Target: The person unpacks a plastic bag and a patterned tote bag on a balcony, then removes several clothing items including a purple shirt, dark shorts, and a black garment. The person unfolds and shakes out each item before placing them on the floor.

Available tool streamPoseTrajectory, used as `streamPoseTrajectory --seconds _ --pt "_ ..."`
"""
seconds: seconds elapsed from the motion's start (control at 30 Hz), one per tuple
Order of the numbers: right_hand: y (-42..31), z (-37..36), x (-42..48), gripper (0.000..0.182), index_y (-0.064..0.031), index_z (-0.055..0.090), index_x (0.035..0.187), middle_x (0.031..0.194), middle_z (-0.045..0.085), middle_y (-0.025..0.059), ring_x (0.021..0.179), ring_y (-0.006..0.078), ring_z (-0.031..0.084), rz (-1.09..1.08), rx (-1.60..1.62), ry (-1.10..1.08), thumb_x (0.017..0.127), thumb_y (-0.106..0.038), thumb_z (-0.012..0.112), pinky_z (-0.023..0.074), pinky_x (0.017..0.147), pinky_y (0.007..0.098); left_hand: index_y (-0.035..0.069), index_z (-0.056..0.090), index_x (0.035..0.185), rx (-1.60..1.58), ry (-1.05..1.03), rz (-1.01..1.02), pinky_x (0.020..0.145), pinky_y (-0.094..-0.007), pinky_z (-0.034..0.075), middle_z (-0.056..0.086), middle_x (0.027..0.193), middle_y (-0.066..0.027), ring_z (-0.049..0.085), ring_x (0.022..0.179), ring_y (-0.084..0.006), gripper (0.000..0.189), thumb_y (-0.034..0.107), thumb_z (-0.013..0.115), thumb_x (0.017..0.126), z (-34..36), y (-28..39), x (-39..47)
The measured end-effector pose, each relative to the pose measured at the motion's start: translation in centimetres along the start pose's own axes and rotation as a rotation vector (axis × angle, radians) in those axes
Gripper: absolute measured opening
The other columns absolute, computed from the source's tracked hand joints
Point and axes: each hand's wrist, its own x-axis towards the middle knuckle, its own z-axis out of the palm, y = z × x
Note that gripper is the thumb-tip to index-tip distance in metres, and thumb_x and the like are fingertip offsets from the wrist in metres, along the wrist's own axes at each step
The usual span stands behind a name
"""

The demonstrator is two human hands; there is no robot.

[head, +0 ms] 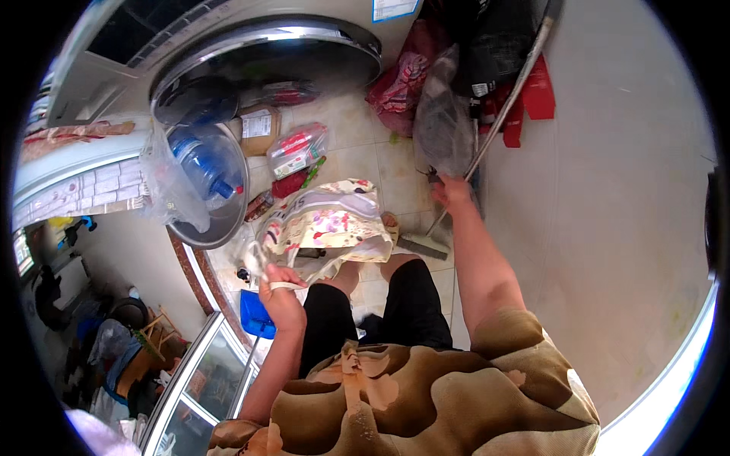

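My left hand (282,296) is closed around a pale strap of a cream floral cloth item (331,225), perhaps an apron or a bag. The cloth hangs spread out in front of my knees, its lower edge gaping, and it bears some lettering. My right hand (453,191) reaches out to the wall, at the lower end of a clear plastic bag (442,125) with something grey inside. A small dark piece shows by its fingertips. Just beside this hand a long pole (510,97) leans; whether the fingers grip the bag or only touch it is unclear.
Ahead stands a front-loading washing machine (262,40). A metal basin (242,222) at left holds a blue water jug (199,162). A cardboard box (259,131) and a plastic-wrapped pack (299,149) lie on the tiles. A blue dustpan (256,313) is beside my left forearm, a floor brush (425,246) near my knee.
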Motion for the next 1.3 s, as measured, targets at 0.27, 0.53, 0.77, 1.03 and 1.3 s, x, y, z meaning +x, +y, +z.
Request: streamPoseTrajectory --seconds 0.27,0.53,0.77,1.03,1.3 --pt "9.5 -6.7 27.6 0.019 -0.0028 0.051 0.098 0.08 0.051 0.0082 0.069 0.0187 0.051 -0.379 -0.108 0.181 0.086 -0.014 0.061 0.0544 0.065 0.0343 0.009 0.041 0.07 -0.041 0.099 -0.055 0.053 -0.0264 0.038 0.045 0.063 -0.0038 0.045 0.055 -0.0138 0.037 0.033 0.043 0.099 -0.2 -4.5 4.6" --pt "-1.0 -1.5 9.8 0.015 -0.0089 0.054 0.096 0.076 0.051 0.0021 0.05 0.0146 0.042 0.026 0.429 0.078 0.089 -0.022 0.058 0.0468 0.053 0.031 0.008 0.042 0.071 0.011 0.177 -0.02 0.055 -0.0274 0.039 0.044 0.064 -0.0039 0.044 0.056 -0.0139 0.038 0.035 0.043 0.098 -1.2 -2.9 4.1" --pt "-8.9 0.1 -2.3 0.021 -0.0086 0.054 0.1 0.082 0.051 0.0015 0.063 0.0161 0.048 -0.177 0.664 -0.177 0.088 -0.023 0.062 0.0455 0.058 0.0289 0.008 0.042 0.073 -0.098 0.123 -0.044 0.056 -0.0278 0.04 0.044 0.067 -0.0043 0.045 0.058 -0.0139 0.035 0.033 0.044 0.098 -1.4 -0.4 2.2" --pt "-14.8 3.0 -9.2 0.013 -0.011 0.054 0.088 0.074 0.053 -0.0036 0.043 0.0067 0.028 -0.164 0.833 -0.42 0.091 -0.023 0.057 0.0393 0.053 0.0234 0.007 0.044 0.074 -0.082 0.102 -0.06 0.057 -0.0276 0.043 0.048 0.068 -0.0054 0.049 0.058 -0.0144 0.036 0.034 0.045 0.098 -1.4 1.3 -0.2" --pt "-15.0 3.9 -16.8 0.015 -0.0131 0.054 0.083 0.068 0.048 -0.0058 0.042 0.0049 0.026 0.023 0.834 -0.665 0.092 -0.025 0.056 0.0359 0.048 0.0211 0.01 0.043 0.075 -0.081 0.066 -0.051 0.055 -0.0263 0.04 0.045 0.066 -0.0026 0.045 0.058 -0.0118 0.033 0.033 0.044 0.098 -2.4 4.3 -3.0"
